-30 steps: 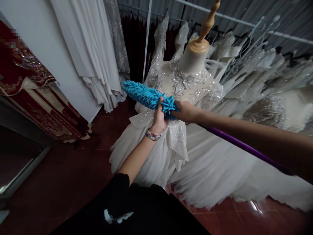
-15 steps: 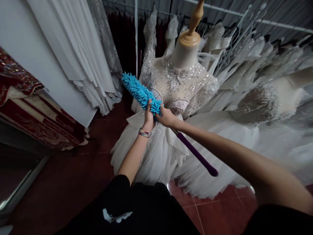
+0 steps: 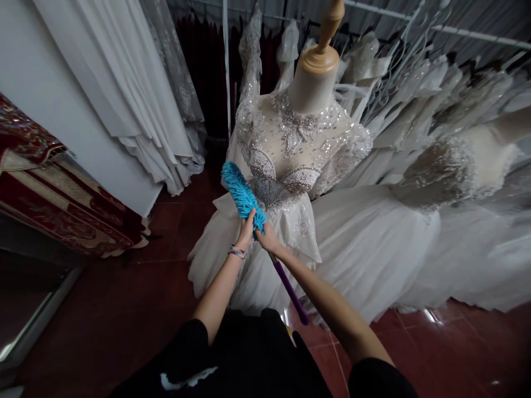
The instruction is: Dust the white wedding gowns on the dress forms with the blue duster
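Note:
A duster (image 3: pixel 239 190) with a blue microfibre head and a purple handle slants across the front of my body, its head up and to the left. My left hand (image 3: pixel 246 229) is closed on the lower end of the blue head, a woven bracelet on its wrist. Just beside it, my right hand (image 3: pixel 267 237) grips the duster where the head meets the shaft; the purple grip sticks out below. Behind the duster stands a mannequin in a white beaded gown (image 3: pixel 286 179), near the blue head; whether they touch I cannot tell.
Another mannequin in a white gown (image 3: pixel 440 171) stands at the right. Many white dresses (image 3: pixel 452 99) hang on a rack behind. To the left are a white drape (image 3: pixel 120 83) and red embroidered garments (image 3: pixel 66 204). The floor (image 3: pixel 166 276) is red tile.
Both hands have come down and nearer my body with the duster. Its blue head has dropped away from the gown's bodice, and the handle now points more steeply downward.

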Motion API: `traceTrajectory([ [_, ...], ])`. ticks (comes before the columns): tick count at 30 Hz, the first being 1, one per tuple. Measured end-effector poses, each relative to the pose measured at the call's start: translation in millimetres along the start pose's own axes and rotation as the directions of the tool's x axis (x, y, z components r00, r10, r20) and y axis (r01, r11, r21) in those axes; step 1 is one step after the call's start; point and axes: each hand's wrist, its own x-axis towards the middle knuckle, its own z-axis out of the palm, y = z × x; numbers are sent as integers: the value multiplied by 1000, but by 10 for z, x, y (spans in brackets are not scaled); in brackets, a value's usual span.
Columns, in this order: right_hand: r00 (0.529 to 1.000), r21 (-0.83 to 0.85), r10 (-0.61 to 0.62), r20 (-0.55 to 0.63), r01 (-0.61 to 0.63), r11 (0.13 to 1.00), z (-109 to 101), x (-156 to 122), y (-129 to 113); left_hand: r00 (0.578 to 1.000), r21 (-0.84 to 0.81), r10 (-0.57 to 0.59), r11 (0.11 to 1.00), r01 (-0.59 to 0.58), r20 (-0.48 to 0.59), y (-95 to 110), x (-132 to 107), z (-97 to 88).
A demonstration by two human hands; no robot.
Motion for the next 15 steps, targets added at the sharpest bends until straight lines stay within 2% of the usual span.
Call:
traceTrajectory([
  [2,994,-5,-95,-45,95,995,55,-26,170,998,14,56,998,-56,14,-83,-20,-77],
  [3,995,7,-74,-67,75,997,118,-43,231,999,33,47,998,-48,20,-109,-26,-122],
  [5,995,55,90,-51,-87,995,304,-88,310,1000,78,-21,997,19,21,-150,-53,-250],
  [7,959,109,278,47,-282,953,517,-144,345,993,100,-115,988,118,-42,-188,-112,-434],
  [9,908,123,376,186,-401,908,678,-185,352,971,99,-186,974,202,-148,-224,-191,-634],
  [10,891,107,383,243,-417,903,721,-190,348,956,92,-202,970,225,-212,-240,-226,-719],
  [12,894,36,339,295,-364,931,727,-158,332,938,71,-174,976,204,-301,-255,-254,-816],
  [15,961,-14,154,229,-155,988,621,-30,288,954,69,-23,997,46,-300,-225,-145,-755],
])
